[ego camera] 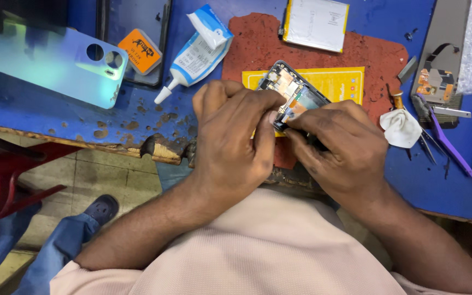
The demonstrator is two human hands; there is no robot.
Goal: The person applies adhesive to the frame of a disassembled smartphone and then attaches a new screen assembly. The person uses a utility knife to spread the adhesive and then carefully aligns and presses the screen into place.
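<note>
Item: opened phone [293,94], back removed, circuitry exposed, lying on a yellow sheet [342,82] over the red mat [258,43] on my blue worktop [39,106].

My left hand [230,139]: fingers curled, pinching at the phone's lower edge. My right hand [340,145]: closed on the phone from the other side, steadying it.

Nearby: pale blue back cover [55,63], glue tube [195,57], battery [315,23], purple pry tool [446,139], white cloth [401,128].
</note>
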